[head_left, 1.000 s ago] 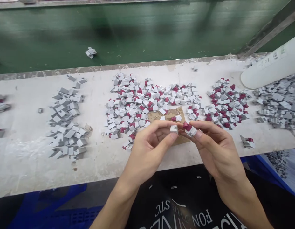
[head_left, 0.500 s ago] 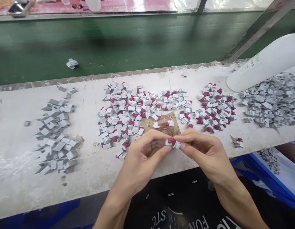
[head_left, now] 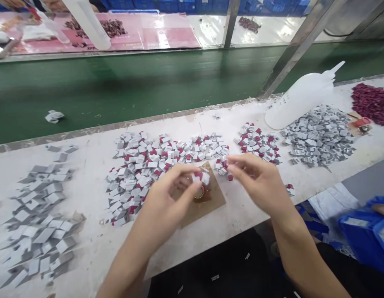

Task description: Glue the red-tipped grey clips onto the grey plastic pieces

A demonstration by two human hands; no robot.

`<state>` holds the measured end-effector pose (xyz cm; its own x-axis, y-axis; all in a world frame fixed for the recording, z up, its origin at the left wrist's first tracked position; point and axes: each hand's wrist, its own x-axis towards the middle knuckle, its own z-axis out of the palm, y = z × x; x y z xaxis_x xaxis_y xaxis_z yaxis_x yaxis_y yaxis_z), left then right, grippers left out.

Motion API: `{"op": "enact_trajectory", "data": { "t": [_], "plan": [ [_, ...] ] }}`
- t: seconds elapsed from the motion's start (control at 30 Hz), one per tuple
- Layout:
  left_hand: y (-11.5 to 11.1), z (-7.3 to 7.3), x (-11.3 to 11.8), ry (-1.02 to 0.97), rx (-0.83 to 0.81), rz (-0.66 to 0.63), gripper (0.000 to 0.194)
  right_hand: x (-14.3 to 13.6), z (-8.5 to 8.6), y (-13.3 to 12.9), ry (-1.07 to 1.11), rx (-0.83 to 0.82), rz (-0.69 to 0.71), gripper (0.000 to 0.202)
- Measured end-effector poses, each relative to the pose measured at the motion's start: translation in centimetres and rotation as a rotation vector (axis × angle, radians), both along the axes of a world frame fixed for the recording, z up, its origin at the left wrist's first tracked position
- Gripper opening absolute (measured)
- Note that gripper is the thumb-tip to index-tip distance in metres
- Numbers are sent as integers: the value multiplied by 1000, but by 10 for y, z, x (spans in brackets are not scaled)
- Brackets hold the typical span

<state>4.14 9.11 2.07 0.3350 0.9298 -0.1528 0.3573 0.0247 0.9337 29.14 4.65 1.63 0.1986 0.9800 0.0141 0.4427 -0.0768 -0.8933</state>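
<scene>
My left hand pinches a small white and dark-red plastic part between thumb and forefinger. Below it lies a brown card with a wet-looking patch and a ring-shaped mark. To the right, my right hand hovers with thumb and forefinger slightly apart, and I see nothing between them. Its fingertips are close to a few grey and red parts. A large heap of similar grey and red assembled parts spreads behind and left of my left hand.
Plain grey parts lie at the left. More grey pieces are heaped at the right, beside a tilted white squeeze bottle and dark-red pieces. A green belt runs behind, a metal post rising over it.
My hands have come apart: the right let go of the part and moved away, while the left keeps it. The view has swung up and to the right.
</scene>
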Motion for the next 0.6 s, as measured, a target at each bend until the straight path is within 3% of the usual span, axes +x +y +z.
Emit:
{"op": "enact_trajectory", "data": {
  "t": [0.07, 0.13, 0.23, 0.37, 0.47, 0.6],
  "plan": [
    [34, 2, 6, 118, 67, 72, 22, 24, -10, 27, -319, 49, -148, 32],
    [75, 2, 13, 220, 104, 172, 15, 45, -23, 52, -522, 56, -190, 39],
    [139, -6, 23, 300, 141, 321, 10, 62, -43, 78, -557, 23, -142, 38],
    [209, -23, 37, 355, 168, 375, 7, 63, -57, 86, -558, 2, -90, 35],
    [241, -36, 49, 356, 172, 350, 10, 60, -55, 82, -543, 2, -94, 38],
    [262, -48, 58, 326, 229, 321, 22, 59, -47, 75, -504, 6, -119, 40]
  ]
}}
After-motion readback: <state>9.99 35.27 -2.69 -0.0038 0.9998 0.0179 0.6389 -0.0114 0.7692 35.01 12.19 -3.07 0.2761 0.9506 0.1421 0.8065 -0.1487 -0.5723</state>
